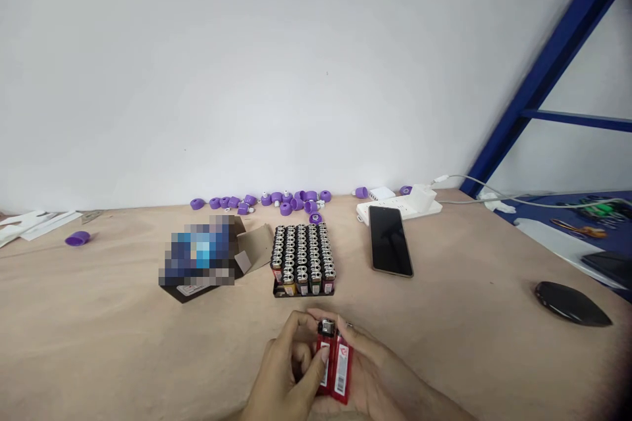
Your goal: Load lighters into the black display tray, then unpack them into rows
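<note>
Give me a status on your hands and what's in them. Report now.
Left hand pinching red lighter. Right hand cradling second red lighter. Lighter tray ahead, not touching hands.

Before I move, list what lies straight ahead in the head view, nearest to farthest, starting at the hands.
Red lighters → black lighter tray → purple plastic caps → white wall

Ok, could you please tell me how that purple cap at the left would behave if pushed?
The purple plastic cap looks light for its size and seems to lie on its side, so it would probably roll or skid when pushed. Its moulded shape suggests it is stiff, not floppy.
</note>
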A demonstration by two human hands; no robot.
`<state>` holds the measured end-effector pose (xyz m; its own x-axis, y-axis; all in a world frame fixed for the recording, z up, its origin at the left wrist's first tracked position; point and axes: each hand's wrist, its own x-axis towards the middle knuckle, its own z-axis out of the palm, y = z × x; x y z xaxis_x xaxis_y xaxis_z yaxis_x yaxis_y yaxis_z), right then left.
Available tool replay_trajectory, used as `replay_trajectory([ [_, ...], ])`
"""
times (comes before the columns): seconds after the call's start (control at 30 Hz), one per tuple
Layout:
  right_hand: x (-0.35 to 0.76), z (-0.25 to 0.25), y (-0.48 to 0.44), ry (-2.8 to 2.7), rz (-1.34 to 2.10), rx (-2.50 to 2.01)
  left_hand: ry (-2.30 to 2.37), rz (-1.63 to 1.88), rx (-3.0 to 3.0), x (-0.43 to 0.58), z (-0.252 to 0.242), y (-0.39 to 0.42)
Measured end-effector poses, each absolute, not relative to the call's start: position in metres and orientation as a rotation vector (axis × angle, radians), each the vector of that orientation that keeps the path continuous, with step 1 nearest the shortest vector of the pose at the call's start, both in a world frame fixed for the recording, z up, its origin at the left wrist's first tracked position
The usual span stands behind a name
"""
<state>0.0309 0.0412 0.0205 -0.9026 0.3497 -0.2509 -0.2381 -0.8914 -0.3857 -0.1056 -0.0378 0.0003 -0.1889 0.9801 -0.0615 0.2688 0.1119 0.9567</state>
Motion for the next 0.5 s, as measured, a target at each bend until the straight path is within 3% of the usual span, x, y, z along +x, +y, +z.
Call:
replay_trajectory([
  [0.17, 0.034, -0.006, 0.039, -0.699, 2.586, -0.721, 1.579, 1.173, 1.254, -0.105, -0.005, -0.048],
  [0.37, 0.037, -0.004, 0.037, -0.83, 2.411, -0.844, 1.507, 1.552, 0.947, -0.105, -0.002, -0.048],
  [0.5, 0.042, 0.02, 0.035, -0.89, 2.274, -0.83, 1.371, 1.286, 1.083, -0.108, -0.008, -0.049],
])
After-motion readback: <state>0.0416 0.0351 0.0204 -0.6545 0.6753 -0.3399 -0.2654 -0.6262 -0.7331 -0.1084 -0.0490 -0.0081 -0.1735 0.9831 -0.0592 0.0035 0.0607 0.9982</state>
